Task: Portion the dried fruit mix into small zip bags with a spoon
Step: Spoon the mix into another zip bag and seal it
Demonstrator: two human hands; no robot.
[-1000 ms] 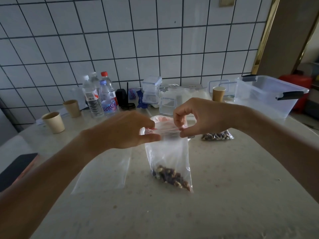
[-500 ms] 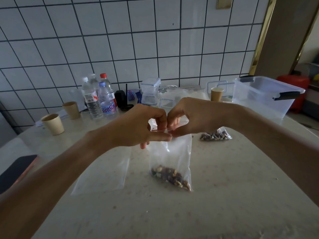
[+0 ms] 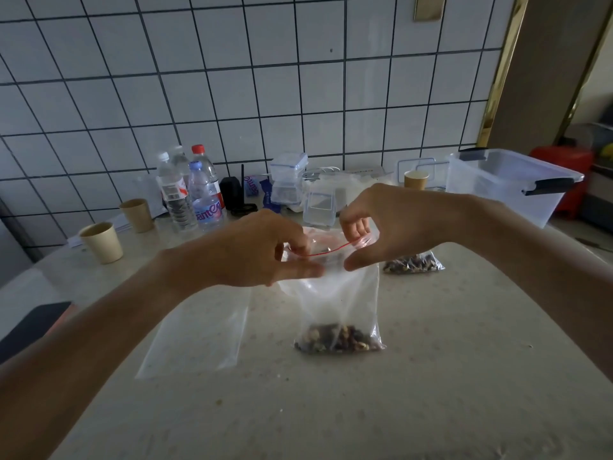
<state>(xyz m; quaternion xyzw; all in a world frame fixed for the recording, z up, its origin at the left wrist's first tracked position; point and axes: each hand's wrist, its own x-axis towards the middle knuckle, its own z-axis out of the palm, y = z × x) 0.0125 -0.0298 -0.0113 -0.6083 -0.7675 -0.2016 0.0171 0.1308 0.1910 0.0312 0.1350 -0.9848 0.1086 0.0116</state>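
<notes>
— Two hands held the bag (image 3: 335,293) by its top. The left hand (image 3: 262,250) pinched the left end of the red zip line (image 3: 331,250), fingers curled on it. The right hand (image 3: 388,227) pinched the right end, thumb below and fingers above.

— What changed from half a second before?

— Then the fingertips almost touched at the middle of the zip. Now they were apart, each near one corner. I think they slid outward to press the seal, so this portion was nearly finished.

— Was it fully sealed?

— I could not tell; the zip line sagged a little in the middle.

— And the arms?

— Both forearms reached forward over the table (image 3: 431,376), wrists bent inward. The bag hung upright, its fruit mix (image 3: 336,338) at the bottom touching the table. An empty bag (image 3: 199,336) lay just left, a filled bag (image 3: 413,264) behind on the right.
</notes>
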